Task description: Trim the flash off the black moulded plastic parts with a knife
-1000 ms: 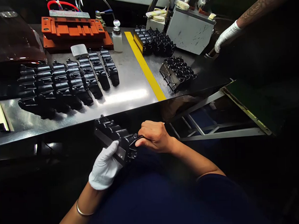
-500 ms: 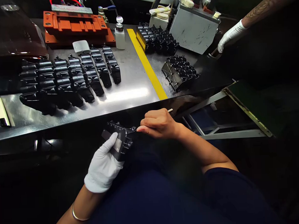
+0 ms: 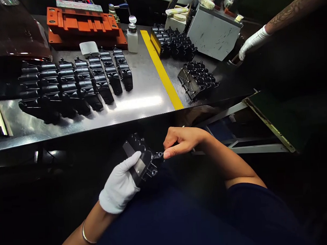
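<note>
Below the bench edge, my left hand [image 3: 120, 183] in a white glove grips a black moulded plastic part [image 3: 145, 157], its thumb pressing on a flat metal strip [image 3: 139, 167] along the part's side. My bare right hand [image 3: 181, 141] is closed, its thumb at the part's right end beside a round eyelet. From behind its knuckles pokes the pale end of a thin stick-like tool [image 3: 183, 126]; the fingers hide most of the tool, and its tip cannot be made out.
Rows of similar black parts [image 3: 78, 82] stand on the metal bench [image 3: 141, 102]. A yellow strip [image 3: 164, 76] divides them from more parts [image 3: 196, 80]. Behind are an orange fixture [image 3: 82, 27], a pump bottle [image 3: 132, 39] and a grey box [image 3: 214, 31]. Another person's gloved hand [image 3: 253, 42] is at right.
Both hands and the black part have shifted right and slightly down. My right hand has turned, and less of the pale tool end shows. The thumb is now against the part's end.
</note>
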`<state>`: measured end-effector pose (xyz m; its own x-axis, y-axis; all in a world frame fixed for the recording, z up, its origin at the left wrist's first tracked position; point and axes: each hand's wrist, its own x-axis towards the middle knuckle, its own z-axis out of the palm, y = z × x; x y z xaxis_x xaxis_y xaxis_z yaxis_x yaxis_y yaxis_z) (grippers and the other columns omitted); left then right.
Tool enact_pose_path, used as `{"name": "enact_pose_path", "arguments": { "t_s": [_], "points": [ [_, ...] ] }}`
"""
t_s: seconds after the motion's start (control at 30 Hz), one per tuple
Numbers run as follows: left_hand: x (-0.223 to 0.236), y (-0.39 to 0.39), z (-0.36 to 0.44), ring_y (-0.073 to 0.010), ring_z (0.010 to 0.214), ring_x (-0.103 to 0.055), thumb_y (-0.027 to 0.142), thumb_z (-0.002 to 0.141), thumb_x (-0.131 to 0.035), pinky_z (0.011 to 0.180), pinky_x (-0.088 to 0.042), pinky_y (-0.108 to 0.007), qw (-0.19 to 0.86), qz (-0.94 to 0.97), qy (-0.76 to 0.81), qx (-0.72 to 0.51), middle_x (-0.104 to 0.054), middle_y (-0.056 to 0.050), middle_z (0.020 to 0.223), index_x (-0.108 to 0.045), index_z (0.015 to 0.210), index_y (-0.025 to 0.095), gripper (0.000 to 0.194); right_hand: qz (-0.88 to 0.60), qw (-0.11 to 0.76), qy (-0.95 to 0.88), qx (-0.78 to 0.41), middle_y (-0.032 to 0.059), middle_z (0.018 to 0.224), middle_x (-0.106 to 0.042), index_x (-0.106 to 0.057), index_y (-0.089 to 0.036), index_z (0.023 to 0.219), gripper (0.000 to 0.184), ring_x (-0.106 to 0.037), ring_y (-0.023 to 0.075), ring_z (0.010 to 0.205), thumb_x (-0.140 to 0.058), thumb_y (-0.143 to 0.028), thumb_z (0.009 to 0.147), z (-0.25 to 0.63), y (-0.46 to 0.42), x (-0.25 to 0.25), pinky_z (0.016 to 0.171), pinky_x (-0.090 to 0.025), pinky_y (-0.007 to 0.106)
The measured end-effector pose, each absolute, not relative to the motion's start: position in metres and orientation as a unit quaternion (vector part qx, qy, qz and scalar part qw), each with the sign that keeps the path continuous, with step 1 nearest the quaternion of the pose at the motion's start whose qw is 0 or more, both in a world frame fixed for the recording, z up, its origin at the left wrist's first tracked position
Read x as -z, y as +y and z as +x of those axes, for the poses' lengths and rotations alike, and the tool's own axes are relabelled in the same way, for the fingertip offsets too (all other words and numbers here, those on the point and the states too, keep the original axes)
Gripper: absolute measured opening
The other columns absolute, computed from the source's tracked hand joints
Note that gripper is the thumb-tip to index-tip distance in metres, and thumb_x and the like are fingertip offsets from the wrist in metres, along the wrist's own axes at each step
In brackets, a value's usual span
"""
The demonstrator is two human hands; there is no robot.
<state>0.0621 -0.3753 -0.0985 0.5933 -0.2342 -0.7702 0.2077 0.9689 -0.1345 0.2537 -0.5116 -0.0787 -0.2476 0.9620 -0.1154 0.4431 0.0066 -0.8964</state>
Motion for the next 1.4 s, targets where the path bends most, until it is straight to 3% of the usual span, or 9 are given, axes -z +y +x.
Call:
{"name": "enact_pose_path", "arguments": {
  "t_s": [0.17,0.27,0.37,0.5,1.03,1.27,1.4],
  "points": [
    [0.101,-0.359,0.065,-0.0116,0.07,-0.074,0.019,0.101,-0.029,0.07,-0.058,-0.016,0.909,-0.052,0.413,0.018,-0.077,-0.003,0.075,-0.071,0.085,0.015,0.045,-0.478,0.277,-0.654,-0.517,-0.0009,0.051,-0.054,-0.068,-0.013,0.061,0.039,-0.046,0.0059,0.045,-0.059,-0.038,0.09,0.249,-0.517,0.078,0.046,-0.033,0.018],
    [0.109,-0.348,0.058,-0.0085,0.067,-0.073,0.021,0.102,-0.029,0.069,-0.057,-0.014,0.924,-0.056,0.376,-0.044,-0.077,0.0,0.073,-0.071,0.084,0.019,0.046,-0.567,0.393,-0.581,-0.431,-0.0007,0.055,-0.054,-0.074,-0.011,0.078,0.042,-0.048,0.0071,0.05,-0.051,-0.042,0.094,0.238,-0.518,0.082,0.049,-0.036,0.02],
    [0.119,-0.345,0.049,-0.0114,0.069,-0.074,0.022,0.101,-0.031,0.07,-0.059,-0.02,0.953,-0.026,0.3,-0.043,-0.078,-0.001,0.075,-0.073,0.082,0.02,0.046,-0.648,0.516,-0.475,-0.295,-0.0002,0.062,-0.054,-0.074,-0.012,0.091,0.042,-0.05,0.0089,0.059,-0.048,-0.044,0.095,0.22,-0.511,0.093,0.055,-0.041,0.022],
    [0.127,-0.349,0.042,-0.0116,0.073,-0.074,0.015,0.101,-0.025,0.074,-0.059,-0.021,0.966,-0.022,0.256,-0.025,-0.078,-0.002,0.079,-0.074,0.079,0.02,0.054,-0.676,0.591,-0.381,-0.223,0.0031,0.073,-0.061,-0.074,-0.014,0.085,0.034,-0.056,0.0118,0.069,-0.058,-0.045,0.089,0.195,-0.499,0.11,0.063,-0.046,0.025],
    [0.123,-0.367,0.046,-0.01,0.073,-0.074,0.001,0.097,-0.013,0.073,-0.057,-0.015,0.966,-0.012,0.256,-0.036,-0.078,-0.004,0.081,-0.076,0.08,0.017,0.067,-0.698,0.63,-0.277,-0.198,0.0014,0.065,-0.061,-0.067,-0.015,0.073,0.028,-0.054,0.0113,0.061,-0.059,-0.037,0.087,0.155,-0.491,0.122,0.059,-0.045,0.023],
    [0.126,-0.368,0.048,-0.0093,0.079,-0.074,0.011,0.1,-0.008,0.077,-0.056,-0.016,0.973,-0.064,0.22,0.0,-0.078,-0.004,0.085,-0.075,0.086,0.017,0.069,-0.716,0.668,-0.199,-0.041,-0.0013,0.061,-0.05,-0.062,-0.017,0.072,0.032,-0.044,0.0096,0.054,-0.056,-0.043,0.089,0.139,-0.481,0.141,0.052,-0.039,0.023],
    [0.124,-0.362,0.048,-0.0097,0.077,-0.074,0.014,0.101,-0.012,0.075,-0.056,-0.014,0.961,-0.07,0.268,0.019,-0.078,-0.004,0.084,-0.075,0.089,0.017,0.063,-0.709,0.648,-0.266,-0.076,0.0003,0.065,-0.056,-0.064,-0.017,0.078,0.031,-0.05,0.0106,0.057,-0.052,-0.041,0.092,0.149,-0.489,0.14,0.054,-0.043,0.024]
  ]
}}
